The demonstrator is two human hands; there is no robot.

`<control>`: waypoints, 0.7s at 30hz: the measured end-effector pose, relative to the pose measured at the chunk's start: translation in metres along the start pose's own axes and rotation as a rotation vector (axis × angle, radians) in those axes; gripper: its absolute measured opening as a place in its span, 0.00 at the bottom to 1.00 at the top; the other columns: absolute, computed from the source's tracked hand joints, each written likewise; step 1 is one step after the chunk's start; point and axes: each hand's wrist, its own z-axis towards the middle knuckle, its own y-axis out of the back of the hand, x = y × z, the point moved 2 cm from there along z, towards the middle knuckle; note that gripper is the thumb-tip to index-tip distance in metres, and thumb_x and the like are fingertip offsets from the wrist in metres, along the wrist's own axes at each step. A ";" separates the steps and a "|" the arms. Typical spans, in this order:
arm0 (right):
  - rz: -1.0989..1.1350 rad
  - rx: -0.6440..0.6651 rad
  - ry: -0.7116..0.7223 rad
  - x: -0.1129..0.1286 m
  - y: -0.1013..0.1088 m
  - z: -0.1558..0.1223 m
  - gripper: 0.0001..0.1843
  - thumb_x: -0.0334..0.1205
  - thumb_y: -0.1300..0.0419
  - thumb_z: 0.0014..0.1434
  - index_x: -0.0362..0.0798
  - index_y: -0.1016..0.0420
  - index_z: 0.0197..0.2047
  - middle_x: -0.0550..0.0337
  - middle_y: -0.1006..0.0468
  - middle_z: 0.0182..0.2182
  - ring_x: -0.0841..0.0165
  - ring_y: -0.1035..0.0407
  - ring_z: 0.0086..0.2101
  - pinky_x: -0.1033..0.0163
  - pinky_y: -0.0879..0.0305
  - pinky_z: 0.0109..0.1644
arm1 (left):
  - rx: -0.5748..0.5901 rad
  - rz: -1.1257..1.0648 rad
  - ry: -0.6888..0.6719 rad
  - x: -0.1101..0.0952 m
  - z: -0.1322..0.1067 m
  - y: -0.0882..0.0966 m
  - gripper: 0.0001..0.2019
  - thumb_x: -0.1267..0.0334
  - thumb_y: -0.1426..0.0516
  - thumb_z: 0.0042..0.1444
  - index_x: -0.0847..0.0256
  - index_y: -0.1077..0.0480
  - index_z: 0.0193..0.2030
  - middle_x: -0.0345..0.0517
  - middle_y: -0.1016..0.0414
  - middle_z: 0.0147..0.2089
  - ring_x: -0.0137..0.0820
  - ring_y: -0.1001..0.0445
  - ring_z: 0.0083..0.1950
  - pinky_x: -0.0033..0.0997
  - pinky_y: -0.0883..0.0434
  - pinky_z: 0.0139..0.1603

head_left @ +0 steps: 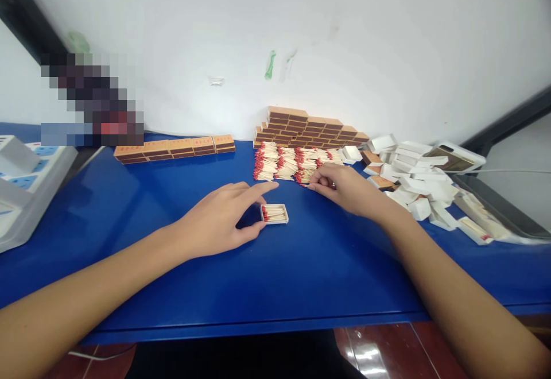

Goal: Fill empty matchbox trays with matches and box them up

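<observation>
A small white matchbox tray (283, 222) holding red-tipped matches lies on the blue table. My left hand (221, 215) grips its left end, thumb at the near corner and a finger at the far corner, while the index finger stretches out above it. Behind the tray are rows of loose red-headed matches (269, 161). My right hand (344, 186) is closed in a pinch at the near right edge of these rows, its fingertips on matches there; how many is hidden.
Closed brown matchboxes (301, 129) are stacked against the white wall, with a line of more matchboxes (172, 148) to the left. White empty trays (413, 166) heap up at right, beside a phone (458, 157) and cable. A power strip (30, 195) sits far left.
</observation>
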 end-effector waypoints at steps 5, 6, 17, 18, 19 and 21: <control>0.047 0.000 0.047 0.015 0.001 -0.004 0.13 0.48 0.42 0.73 0.50 0.26 0.38 0.57 0.26 0.31 0.64 0.35 0.31 0.59 0.41 0.36 | -0.011 0.006 -0.002 -0.002 0.000 0.001 0.33 0.60 0.39 0.69 0.51 0.44 0.78 0.42 0.18 0.60 0.42 0.23 0.62 0.46 0.26 0.63; 0.072 -0.005 0.063 0.022 0.002 -0.005 0.13 0.48 0.42 0.73 0.50 0.26 0.38 0.58 0.26 0.31 0.64 0.35 0.31 0.59 0.41 0.36 | -0.012 0.008 0.000 -0.002 0.000 0.001 0.33 0.60 0.39 0.69 0.51 0.43 0.78 0.42 0.18 0.60 0.42 0.23 0.61 0.47 0.26 0.63; 0.084 0.007 0.226 0.090 -0.017 -0.017 0.08 0.43 0.42 0.76 0.51 0.27 0.44 0.55 0.24 0.40 0.65 0.31 0.34 0.59 0.38 0.37 | -0.055 0.013 -0.036 -0.001 0.001 -0.003 0.33 0.61 0.38 0.68 0.53 0.42 0.77 0.44 0.18 0.59 0.42 0.21 0.60 0.47 0.25 0.63; 0.067 0.004 0.227 0.090 -0.019 -0.017 0.07 0.43 0.42 0.76 0.50 0.27 0.44 0.55 0.23 0.40 0.65 0.30 0.34 0.59 0.38 0.37 | -0.058 0.013 -0.039 -0.001 0.001 -0.003 0.33 0.61 0.38 0.68 0.53 0.42 0.77 0.45 0.18 0.58 0.42 0.21 0.61 0.46 0.25 0.63; 0.053 0.003 0.224 0.090 -0.021 -0.016 0.07 0.42 0.42 0.76 0.50 0.27 0.44 0.55 0.23 0.40 0.64 0.30 0.34 0.59 0.38 0.37 | -0.061 0.015 -0.041 -0.002 0.001 -0.004 0.33 0.61 0.38 0.69 0.53 0.42 0.77 0.45 0.18 0.58 0.42 0.21 0.61 0.46 0.25 0.63; 0.038 0.005 0.213 0.089 -0.024 -0.014 0.06 0.40 0.42 0.75 0.50 0.27 0.43 0.55 0.23 0.40 0.64 0.29 0.34 0.59 0.38 0.37 | -0.065 0.018 -0.045 -0.002 0.001 -0.004 0.32 0.61 0.39 0.69 0.53 0.41 0.77 0.45 0.18 0.58 0.42 0.21 0.61 0.45 0.24 0.62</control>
